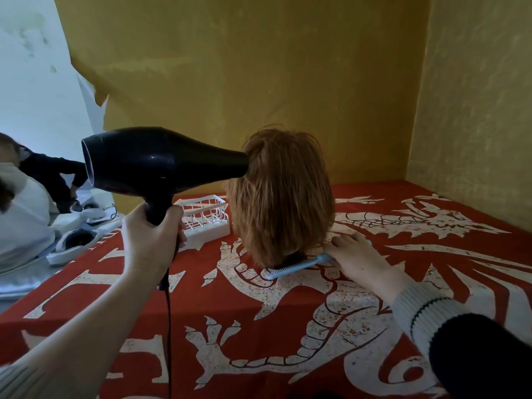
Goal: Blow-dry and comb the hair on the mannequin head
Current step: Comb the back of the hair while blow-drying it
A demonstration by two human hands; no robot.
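At the centre of the red cloth point(259, 326) stands the mannequin head point(280, 203), its hair soft and light, while the left hand point(149, 240) at 9 o'clock grips the rigid hair dryer point(161, 159) by the handle and the right hand point(349, 250) at 4 o'clock holds the thin, stiff comb point(293, 267) by its handle.

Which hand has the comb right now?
The right hand, down at the base of the mannequin head, holds the light blue comb. The left hand grips the black hair dryer instead.
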